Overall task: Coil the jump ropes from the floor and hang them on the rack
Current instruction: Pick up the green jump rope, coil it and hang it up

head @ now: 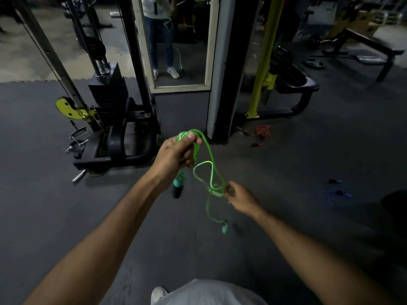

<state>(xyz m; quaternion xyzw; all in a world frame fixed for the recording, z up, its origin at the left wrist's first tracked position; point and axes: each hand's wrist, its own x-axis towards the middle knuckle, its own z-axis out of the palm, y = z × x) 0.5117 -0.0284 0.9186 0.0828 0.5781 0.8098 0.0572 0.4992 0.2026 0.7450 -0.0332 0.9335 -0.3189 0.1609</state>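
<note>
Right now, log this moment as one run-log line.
left hand: grips green rope coils; right hand: pinches its loop; orange rope, blue rope: on floor

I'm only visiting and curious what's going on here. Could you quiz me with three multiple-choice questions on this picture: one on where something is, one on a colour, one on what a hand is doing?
1. Where is the orange jump rope?
A. On the floor by the foot of the pillar
B. Hung on the yellow post
C. In the right hand

2. What colour is the held jump rope?
A. Red
B. Green
C. White

3. What is the left hand doing?
A. Hanging open and empty
B. Pressing flat on the floor
C. Gripping gathered loops of rope

Answers:
1 A: its orange tangle lies on the floor beside the pillar's base.
2 B: bright green loops hang from the hand.
3 C: the fingers curl round the loops, with the thumb on top.
</note>
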